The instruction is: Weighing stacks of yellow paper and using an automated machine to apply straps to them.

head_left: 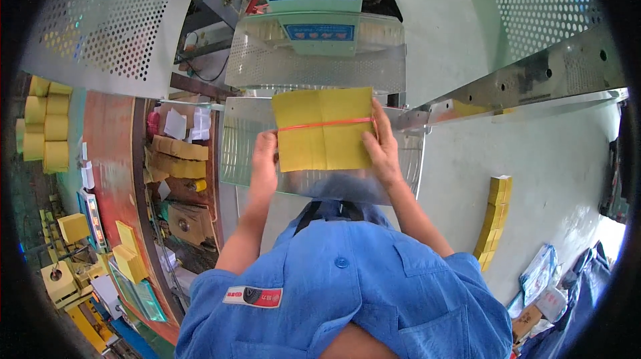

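A bundle of yellow paper sheets [324, 150] is held up in front of my chest, with a pink-red band [327, 122] running across its middle. My left hand [264, 162] grips its left edge; those fingers are partly hidden behind it. On the right edge my right hand [382, 152] is closed, thumb on the front face and fingers along the side. Behind and below the bundle lies a shiny metal tray [242, 138] of the machine. The bundle hides part of that tray.
Perforated metal guards [107, 18] flank the machine [304, 5], and a steel rail [514, 78] juts out at right. A row of yellow bundles [494, 219] stands at right. Left are a reddish workbench [110, 152], a shelf with brown paper [180, 158] and yellow stacks [48, 122]. Plastic bags [537, 272] lie lower right.
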Action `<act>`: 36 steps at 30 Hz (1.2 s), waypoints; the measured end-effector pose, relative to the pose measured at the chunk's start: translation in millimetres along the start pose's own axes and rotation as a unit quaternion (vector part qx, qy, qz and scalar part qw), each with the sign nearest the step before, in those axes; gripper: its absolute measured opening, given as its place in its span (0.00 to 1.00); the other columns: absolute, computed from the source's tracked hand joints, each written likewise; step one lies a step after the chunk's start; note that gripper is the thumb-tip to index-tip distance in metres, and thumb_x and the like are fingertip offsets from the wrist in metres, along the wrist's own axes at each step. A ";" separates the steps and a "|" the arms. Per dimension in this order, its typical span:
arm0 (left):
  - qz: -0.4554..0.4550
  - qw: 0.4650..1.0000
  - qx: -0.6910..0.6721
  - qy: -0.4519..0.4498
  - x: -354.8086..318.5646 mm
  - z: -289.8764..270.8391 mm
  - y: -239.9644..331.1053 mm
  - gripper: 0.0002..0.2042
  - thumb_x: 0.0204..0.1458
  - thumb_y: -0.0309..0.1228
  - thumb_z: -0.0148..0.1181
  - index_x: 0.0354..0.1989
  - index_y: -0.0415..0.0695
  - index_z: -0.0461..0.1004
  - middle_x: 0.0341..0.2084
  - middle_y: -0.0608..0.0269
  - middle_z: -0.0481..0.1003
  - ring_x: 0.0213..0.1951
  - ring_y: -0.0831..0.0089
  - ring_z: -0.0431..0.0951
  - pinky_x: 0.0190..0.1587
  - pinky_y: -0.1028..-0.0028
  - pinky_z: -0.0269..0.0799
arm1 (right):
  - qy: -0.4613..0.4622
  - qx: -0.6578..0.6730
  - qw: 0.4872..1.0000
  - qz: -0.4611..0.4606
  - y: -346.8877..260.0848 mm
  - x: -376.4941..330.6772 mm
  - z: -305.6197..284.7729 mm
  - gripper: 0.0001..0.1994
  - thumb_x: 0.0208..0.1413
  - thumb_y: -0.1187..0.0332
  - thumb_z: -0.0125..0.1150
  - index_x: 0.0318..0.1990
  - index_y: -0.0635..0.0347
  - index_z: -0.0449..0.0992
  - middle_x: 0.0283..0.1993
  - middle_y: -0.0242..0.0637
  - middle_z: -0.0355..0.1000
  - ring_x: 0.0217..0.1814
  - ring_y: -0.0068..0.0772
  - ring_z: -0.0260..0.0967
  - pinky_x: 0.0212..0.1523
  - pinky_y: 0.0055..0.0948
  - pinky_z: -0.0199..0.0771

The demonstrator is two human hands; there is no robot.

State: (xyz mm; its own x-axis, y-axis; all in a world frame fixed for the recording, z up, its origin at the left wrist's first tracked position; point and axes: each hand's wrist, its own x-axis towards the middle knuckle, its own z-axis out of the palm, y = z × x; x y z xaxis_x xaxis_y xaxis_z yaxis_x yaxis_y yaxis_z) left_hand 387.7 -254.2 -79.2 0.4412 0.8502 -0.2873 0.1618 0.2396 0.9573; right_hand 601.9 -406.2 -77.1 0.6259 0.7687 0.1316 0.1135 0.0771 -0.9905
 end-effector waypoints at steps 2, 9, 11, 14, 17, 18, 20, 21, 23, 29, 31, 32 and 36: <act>-0.067 0.972 -0.220 0.039 15.2 -5.6 -9.2 0.15 0.63 0.39 0.50 0.47 0.39 0.70 0.38 0.65 0.74 0.41 0.77 0.72 0.45 0.73 0.68 | 0.032 0.169 0.980 0.097 1.4 4.6 -8.7 0.28 0.64 0.70 0.46 0.71 0.61 0.50 0.75 0.41 0.44 0.77 0.38 0.41 0.73 0.34 0.44; -0.072 0.990 -0.113 0.047 32.3 13.2 -46.3 0.15 0.63 0.39 0.47 0.45 0.40 0.73 0.37 0.64 0.75 0.38 0.74 0.77 0.41 0.73 0.72 | 0.076 0.148 0.966 0.197 76.9 13.4 -2.0 0.23 0.67 0.58 0.44 0.61 0.65 0.67 0.57 0.45 0.70 0.60 0.34 0.65 0.61 0.29 0.62; -0.110 0.982 -0.142 0.065 29.2 20.8 -39.3 0.15 0.63 0.39 0.47 0.45 0.40 0.73 0.38 0.64 0.76 0.39 0.74 0.77 0.41 0.72 0.73 | 0.114 0.157 0.962 0.190 88.2 7.3 1.4 0.22 0.67 0.58 0.44 0.58 0.66 0.70 0.53 0.45 0.73 0.55 0.32 0.69 0.58 0.28 0.65; -0.131 0.968 -0.202 0.071 14.7 30.9 -24.9 0.15 0.63 0.38 0.47 0.45 0.40 0.74 0.37 0.66 0.76 0.39 0.73 0.77 0.41 0.72 0.74 | 0.127 0.144 0.960 0.206 74.4 1.9 -3.8 0.21 0.66 0.60 0.46 0.57 0.65 0.71 0.50 0.42 0.74 0.52 0.29 0.69 0.54 0.26 0.67; -0.153 0.974 -0.158 0.055 3.7 32.8 -25.6 0.16 0.63 0.38 0.47 0.47 0.40 0.75 0.38 0.65 0.77 0.39 0.73 0.78 0.40 0.71 0.74 | 0.126 0.237 0.934 0.233 51.7 -2.4 -12.1 0.17 0.65 0.63 0.49 0.55 0.66 0.71 0.45 0.35 0.73 0.43 0.23 0.70 0.44 0.22 0.71; -0.151 0.974 -0.158 0.056 0.3 34.6 -26.8 0.16 0.63 0.38 0.47 0.47 0.40 0.75 0.38 0.65 0.77 0.39 0.73 0.78 0.40 0.71 0.74 | 0.125 0.238 0.935 0.233 51.6 -4.7 -14.7 0.17 0.65 0.63 0.49 0.55 0.66 0.71 0.45 0.35 0.73 0.43 0.23 0.70 0.44 0.22 0.71; -0.150 0.972 -0.179 0.032 -5.4 39.0 -31.8 0.17 0.63 0.39 0.47 0.49 0.39 0.74 0.39 0.65 0.77 0.38 0.75 0.78 0.40 0.72 0.74 | 0.154 0.202 0.932 0.257 53.1 -9.7 -22.3 0.14 0.64 0.63 0.51 0.47 0.65 0.74 0.39 0.33 0.73 0.39 0.22 0.69 0.39 0.22 0.72; -0.149 0.972 -0.178 0.033 -7.3 35.7 -38.6 0.17 0.63 0.39 0.47 0.49 0.39 0.74 0.39 0.65 0.77 0.38 0.75 0.78 0.40 0.72 0.74 | 0.153 0.205 0.932 0.257 56.6 -12.2 -24.9 0.14 0.64 0.63 0.51 0.47 0.65 0.74 0.39 0.33 0.73 0.39 0.22 0.69 0.39 0.22 0.72; -0.119 0.988 -0.095 0.005 -8.1 30.7 -48.8 0.19 0.63 0.41 0.48 0.50 0.39 0.74 0.40 0.65 0.77 0.39 0.75 0.77 0.41 0.72 0.74 | 0.167 0.124 0.939 0.276 61.8 -16.4 -28.3 0.12 0.62 0.63 0.52 0.39 0.65 0.75 0.33 0.32 0.72 0.37 0.21 0.67 0.39 0.24 0.69; -0.056 0.995 -0.085 0.021 -2.5 24.5 -67.7 0.21 0.63 0.47 0.48 0.53 0.41 0.71 0.44 0.66 0.75 0.44 0.76 0.75 0.46 0.73 0.72 | 0.190 -0.038 0.959 0.206 64.5 -11.1 -25.3 0.12 0.60 0.65 0.54 0.32 0.66 0.72 0.28 0.42 0.68 0.32 0.31 0.66 0.37 0.31 0.68; -0.073 0.992 -0.104 0.016 -4.0 25.3 -65.1 0.22 0.63 0.47 0.48 0.54 0.41 0.70 0.45 0.66 0.74 0.45 0.76 0.74 0.47 0.73 0.71 | 0.194 -0.036 0.959 0.202 76.2 -16.7 -23.7 0.12 0.59 0.65 0.54 0.31 0.66 0.71 0.27 0.43 0.67 0.32 0.33 0.66 0.37 0.32 0.67; -0.083 0.989 -0.125 0.016 -2.9 25.9 -63.3 0.22 0.63 0.47 0.48 0.54 0.41 0.69 0.46 0.67 0.73 0.46 0.76 0.74 0.48 0.74 0.71 | 0.192 -0.033 0.962 0.192 81.2 -16.9 -23.0 0.12 0.59 0.65 0.54 0.30 0.67 0.71 0.27 0.44 0.67 0.31 0.34 0.66 0.37 0.32 0.67; -0.078 0.989 -0.127 -0.011 -1.3 24.3 -57.8 0.22 0.63 0.47 0.48 0.53 0.42 0.70 0.45 0.67 0.74 0.46 0.76 0.74 0.48 0.74 0.71 | 0.201 -0.060 0.959 0.190 80.2 -19.7 -25.8 0.13 0.59 0.65 0.54 0.29 0.67 0.70 0.26 0.44 0.66 0.32 0.33 0.66 0.38 0.32 0.66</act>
State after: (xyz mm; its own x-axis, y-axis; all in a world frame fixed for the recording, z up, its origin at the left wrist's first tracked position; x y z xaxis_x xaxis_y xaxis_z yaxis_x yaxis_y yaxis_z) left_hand 399.3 -280.5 -135.0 0.4473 0.7844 -0.4297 0.0030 0.4792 0.8777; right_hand 618.6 -431.6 -158.1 0.8836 0.4185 -0.2102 -0.1087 -0.2533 -0.9613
